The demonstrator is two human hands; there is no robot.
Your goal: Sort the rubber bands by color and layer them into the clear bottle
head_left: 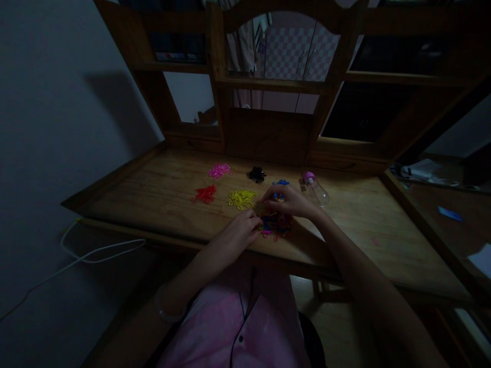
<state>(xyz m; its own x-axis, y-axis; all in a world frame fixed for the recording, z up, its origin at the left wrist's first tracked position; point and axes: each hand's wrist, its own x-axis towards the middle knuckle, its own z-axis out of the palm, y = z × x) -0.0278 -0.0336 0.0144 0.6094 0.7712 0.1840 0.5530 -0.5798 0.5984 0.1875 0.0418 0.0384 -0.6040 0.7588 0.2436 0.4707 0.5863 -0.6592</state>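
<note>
Over a mixed heap of small coloured loops (276,224), both of my hands work close together near the desk's front edge. The loops look like paper clips or small bands; the dim light hides which. My left hand (245,227) is closed at the heap's left side, fingertips pinched. Just above the heap, my right hand (287,201) has its fingers bent and pressed together. What either pinch holds is too small to see. Sorted by colour around them lie a yellow pile (241,199), a red pile (205,194), a pink pile (220,170), a black pile (257,175) and a partly covered blue pile (282,183).
A clear bulb-shaped bottle (317,192) with a pink cap lies right of the blue pile. The wooden desk (153,194) has a shelf unit (268,84) along its back. At the left, a white cable (103,250) hangs beside the desk.
</note>
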